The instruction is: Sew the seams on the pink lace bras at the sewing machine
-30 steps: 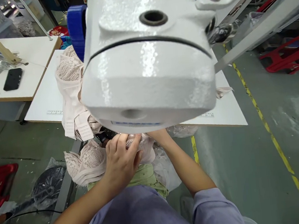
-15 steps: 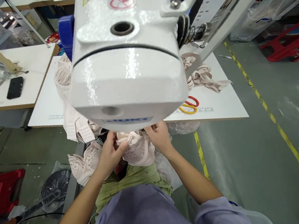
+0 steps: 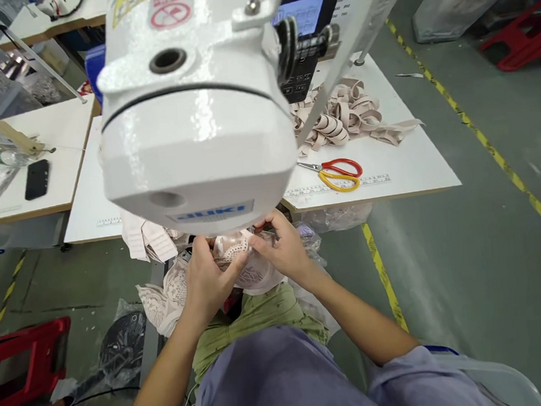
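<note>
**Both hands hold a lace bra cup under the sewing machine head**

The left hand [image 3: 210, 280] and the right hand [image 3: 282, 251] meet just below the front of the white sewing machine head [image 3: 190, 121], both grasping the same pale pink lace cup [image 3: 237, 257]. The left fingers pinch its scalloped edge from the near side; the right fingers press it from the far side. The cup sits between the two hands, above the person's lap and close to the near edge of the desk [image 3: 406, 171], just under the machine's nameplate. The needle area is hidden by the machine head, so whether the fabric lies under the foot cannot be told.

By the look of it, the step in hand is lining up the cup's edge for stitching. The next move calls for a steady two-handed hold that keeps the lace flat and its edge straight.

On the desk, toward its right part, lies a heap of beige elastic straps [image 3: 343, 116], and near the front edge a pair of scissors [image 3: 339, 174] with red and yellow handles. More lace pieces [image 3: 158, 303] hang off the left front corner. A second table [image 3: 53, 131] to the left carries a black phone [image 3: 37, 179]. The floor is grey-green with a yellow-black stripe [image 3: 484, 138]; red stools [image 3: 522, 38] stand at far right and another at lower left.
</note>
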The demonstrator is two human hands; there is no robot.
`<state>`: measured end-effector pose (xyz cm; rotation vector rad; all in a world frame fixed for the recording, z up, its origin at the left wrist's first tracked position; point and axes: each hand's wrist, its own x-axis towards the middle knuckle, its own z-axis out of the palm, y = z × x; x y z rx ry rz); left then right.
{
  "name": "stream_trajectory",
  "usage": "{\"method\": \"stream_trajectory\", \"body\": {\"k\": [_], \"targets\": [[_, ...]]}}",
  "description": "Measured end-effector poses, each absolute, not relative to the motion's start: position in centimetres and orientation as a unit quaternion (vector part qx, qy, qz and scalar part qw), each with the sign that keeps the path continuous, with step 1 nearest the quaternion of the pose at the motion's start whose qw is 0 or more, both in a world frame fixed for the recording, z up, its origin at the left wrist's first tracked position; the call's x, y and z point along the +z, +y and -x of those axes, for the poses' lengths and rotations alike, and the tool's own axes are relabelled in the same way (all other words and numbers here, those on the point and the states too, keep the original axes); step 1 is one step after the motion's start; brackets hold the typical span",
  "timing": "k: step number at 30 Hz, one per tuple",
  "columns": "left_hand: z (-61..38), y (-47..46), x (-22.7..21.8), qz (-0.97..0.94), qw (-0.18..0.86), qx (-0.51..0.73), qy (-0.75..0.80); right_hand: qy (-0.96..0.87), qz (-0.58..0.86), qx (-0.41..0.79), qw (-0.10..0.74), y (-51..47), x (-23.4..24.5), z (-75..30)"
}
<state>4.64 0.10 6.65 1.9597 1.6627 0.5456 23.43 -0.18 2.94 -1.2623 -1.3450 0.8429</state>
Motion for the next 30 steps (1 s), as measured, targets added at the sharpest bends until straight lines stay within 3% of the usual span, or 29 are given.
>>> {"method": "stream_trajectory", "body": {"k": [12, 18, 22, 26, 30], "targets": [[-5.8, 0.1, 7.0, -0.744, 0.123, 0.182, 0.631, -0.561, 0.529, 0.372, 0.517, -0.4, 2.9, -24.1], [-5.2, 0.0, 6.6, -0.735, 0.147, 0.215, 0.626, -0.527, 0.544, 0.393, 0.521, 0.1, 3.4, -23.0], [-4.4, -1.2, 6.2, -0.721, 0.236, 0.289, 0.584, -0.476, 0.550, 0.482, 0.489, -0.7, 4.3, -23.2], [-4.1, -3.7, 5.6, -0.653, 0.445, 0.362, 0.494, -0.456, 0.520, 0.571, 0.442, -3.1, 4.8, -24.8], [-3.9, -5.0, 4.9, -0.539, 0.612, 0.359, 0.454, -0.453, 0.514, 0.577, 0.444, -5.5, 4.7, -25.7]]}}
